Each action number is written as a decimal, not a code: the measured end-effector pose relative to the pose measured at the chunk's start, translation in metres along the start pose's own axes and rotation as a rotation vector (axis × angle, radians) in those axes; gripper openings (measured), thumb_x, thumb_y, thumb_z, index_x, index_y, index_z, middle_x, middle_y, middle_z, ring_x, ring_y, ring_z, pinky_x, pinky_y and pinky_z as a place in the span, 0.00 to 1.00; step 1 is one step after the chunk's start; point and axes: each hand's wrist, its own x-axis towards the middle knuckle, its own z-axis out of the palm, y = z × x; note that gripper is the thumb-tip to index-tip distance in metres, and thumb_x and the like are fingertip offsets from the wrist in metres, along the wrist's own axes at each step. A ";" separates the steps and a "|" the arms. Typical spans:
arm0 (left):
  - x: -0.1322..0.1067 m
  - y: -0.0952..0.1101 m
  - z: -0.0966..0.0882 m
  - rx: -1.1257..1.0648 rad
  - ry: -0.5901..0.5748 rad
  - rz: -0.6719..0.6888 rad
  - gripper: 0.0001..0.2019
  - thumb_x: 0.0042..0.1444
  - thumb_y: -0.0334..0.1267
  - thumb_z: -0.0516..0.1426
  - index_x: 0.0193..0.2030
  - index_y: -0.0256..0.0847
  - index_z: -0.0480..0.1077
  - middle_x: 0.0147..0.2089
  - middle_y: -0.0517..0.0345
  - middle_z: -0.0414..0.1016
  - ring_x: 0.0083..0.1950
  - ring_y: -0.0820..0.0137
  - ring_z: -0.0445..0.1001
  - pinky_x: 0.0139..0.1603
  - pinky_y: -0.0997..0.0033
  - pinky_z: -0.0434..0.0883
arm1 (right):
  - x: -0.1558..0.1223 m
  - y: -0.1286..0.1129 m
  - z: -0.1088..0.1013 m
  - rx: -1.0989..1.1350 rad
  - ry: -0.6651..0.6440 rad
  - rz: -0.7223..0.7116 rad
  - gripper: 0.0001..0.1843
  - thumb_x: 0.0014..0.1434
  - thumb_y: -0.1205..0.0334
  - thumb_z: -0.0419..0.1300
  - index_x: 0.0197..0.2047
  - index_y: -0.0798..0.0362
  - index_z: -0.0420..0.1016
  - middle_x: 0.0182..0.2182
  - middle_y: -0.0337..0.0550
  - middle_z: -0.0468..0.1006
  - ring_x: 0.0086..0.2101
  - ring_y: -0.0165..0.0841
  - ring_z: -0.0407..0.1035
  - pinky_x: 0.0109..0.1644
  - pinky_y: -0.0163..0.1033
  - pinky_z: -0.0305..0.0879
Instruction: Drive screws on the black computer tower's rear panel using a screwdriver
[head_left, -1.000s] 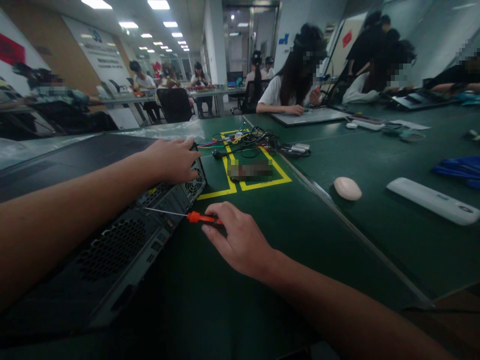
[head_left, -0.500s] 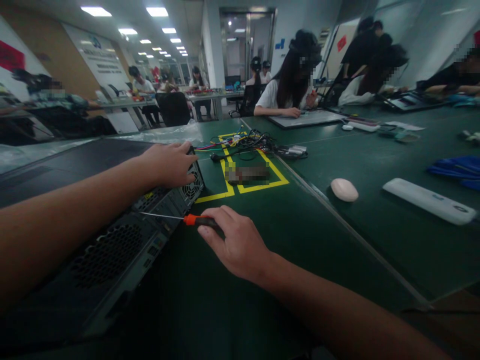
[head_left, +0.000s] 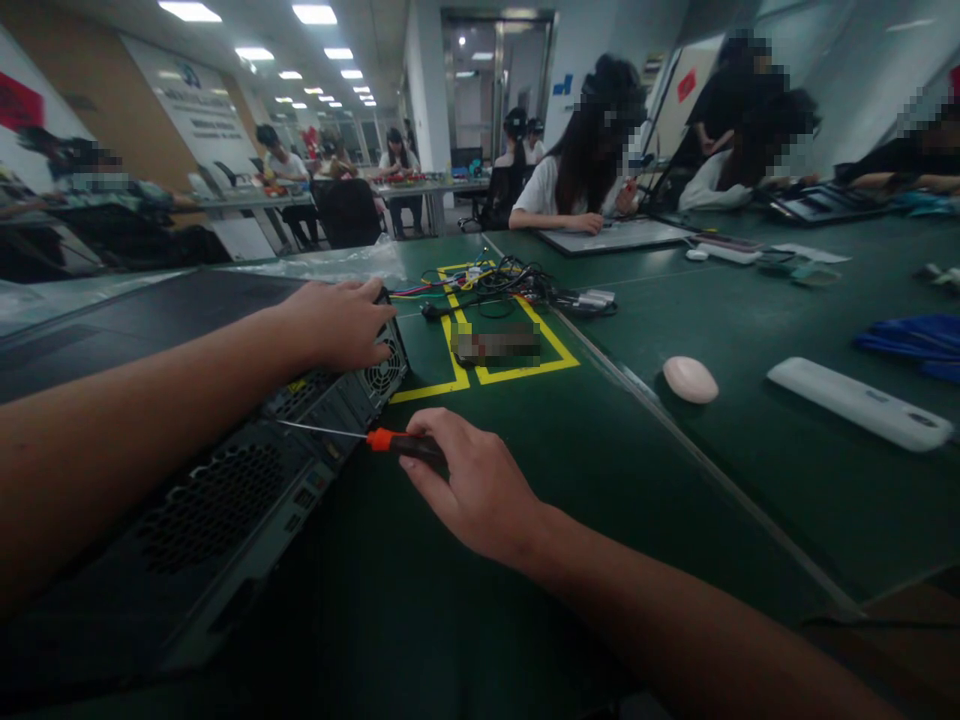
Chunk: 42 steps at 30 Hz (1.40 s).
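Observation:
A black computer case [head_left: 210, 500] lies on its side at the left, its vented back panel facing me and to the right. My left hand [head_left: 341, 322] rests on the case's far top corner, fingers stretched out over the edge above a round fan grille [head_left: 382, 368]. In my right hand [head_left: 480, 485] is a screwdriver [head_left: 409, 447] with an orange and black handle. Its thin shaft points left, and the tip meets the back panel near the middle. Whether the tip sits in a screw is too small to tell.
Beyond the case lies a tangle of cables [head_left: 517, 285] by yellow tape [head_left: 525, 375] on the green table [head_left: 637, 500]. To the right are a pale oval object [head_left: 690, 380], a long white device [head_left: 859, 402] and blue cloth [head_left: 915, 340]. A person [head_left: 585, 170] sits across the table.
Both hands, the screwdriver and the case hold nearly the same places. Only a very slight shift of the view and of my right hand shows.

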 end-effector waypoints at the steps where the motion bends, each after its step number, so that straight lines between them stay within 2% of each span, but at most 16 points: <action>1: 0.000 0.000 0.000 -0.002 0.002 -0.002 0.33 0.66 0.52 0.57 0.76 0.46 0.72 0.81 0.36 0.65 0.76 0.37 0.70 0.71 0.37 0.70 | 0.000 0.000 0.000 0.002 -0.001 0.000 0.07 0.74 0.61 0.59 0.54 0.48 0.70 0.46 0.43 0.80 0.41 0.37 0.74 0.44 0.44 0.65; 4: -0.001 0.001 -0.002 0.013 -0.004 -0.005 0.32 0.67 0.52 0.56 0.76 0.49 0.72 0.80 0.38 0.66 0.75 0.37 0.70 0.70 0.37 0.71 | 0.000 -0.001 -0.001 0.011 -0.003 0.005 0.07 0.74 0.61 0.59 0.54 0.48 0.70 0.46 0.43 0.79 0.40 0.37 0.74 0.44 0.44 0.65; 13: 0.000 0.001 -0.004 0.041 -0.034 0.008 0.33 0.67 0.53 0.55 0.76 0.50 0.71 0.80 0.37 0.66 0.75 0.38 0.70 0.68 0.39 0.73 | 0.000 -0.001 -0.001 0.009 -0.021 0.020 0.08 0.74 0.61 0.60 0.55 0.48 0.71 0.47 0.44 0.80 0.42 0.37 0.75 0.46 0.44 0.67; 19: -0.001 0.002 -0.005 0.087 -0.032 0.022 0.34 0.69 0.54 0.51 0.76 0.40 0.70 0.81 0.28 0.62 0.75 0.37 0.71 0.66 0.39 0.75 | 0.000 -0.001 -0.001 0.019 -0.012 0.015 0.08 0.75 0.60 0.60 0.56 0.48 0.72 0.48 0.44 0.80 0.44 0.38 0.76 0.47 0.46 0.68; 25: -0.001 0.002 -0.005 0.058 -0.037 -0.005 0.33 0.68 0.55 0.54 0.76 0.46 0.72 0.81 0.37 0.63 0.77 0.40 0.69 0.70 0.43 0.72 | 0.001 -0.002 -0.001 -0.016 -0.008 0.020 0.08 0.75 0.59 0.61 0.55 0.48 0.72 0.46 0.43 0.79 0.42 0.37 0.75 0.45 0.44 0.66; 30: -0.003 0.004 -0.008 0.082 -0.049 0.002 0.33 0.69 0.53 0.53 0.76 0.44 0.71 0.80 0.33 0.64 0.76 0.41 0.70 0.68 0.44 0.74 | 0.001 -0.001 0.000 -0.022 0.020 0.002 0.08 0.75 0.59 0.61 0.55 0.48 0.73 0.47 0.43 0.79 0.41 0.36 0.73 0.44 0.43 0.64; 33: -0.003 0.006 -0.008 0.095 -0.051 0.003 0.34 0.69 0.52 0.51 0.77 0.40 0.70 0.80 0.30 0.63 0.76 0.41 0.71 0.68 0.43 0.74 | 0.001 0.000 0.000 -0.030 0.024 -0.008 0.09 0.75 0.59 0.61 0.56 0.49 0.73 0.47 0.44 0.79 0.42 0.37 0.74 0.44 0.44 0.64; 38: -0.001 0.003 -0.005 0.050 -0.044 0.000 0.33 0.68 0.54 0.54 0.76 0.45 0.71 0.80 0.34 0.65 0.75 0.40 0.70 0.69 0.43 0.73 | 0.001 -0.001 -0.003 -0.039 0.040 -0.006 0.10 0.76 0.57 0.61 0.56 0.51 0.76 0.47 0.44 0.78 0.41 0.36 0.73 0.43 0.43 0.64; 42: 0.001 -0.001 -0.001 -0.035 -0.011 0.016 0.33 0.66 0.53 0.57 0.76 0.48 0.72 0.80 0.34 0.65 0.75 0.34 0.69 0.70 0.34 0.70 | 0.002 -0.001 -0.002 -0.046 0.047 0.007 0.12 0.78 0.54 0.60 0.55 0.51 0.78 0.46 0.45 0.80 0.42 0.36 0.74 0.44 0.43 0.65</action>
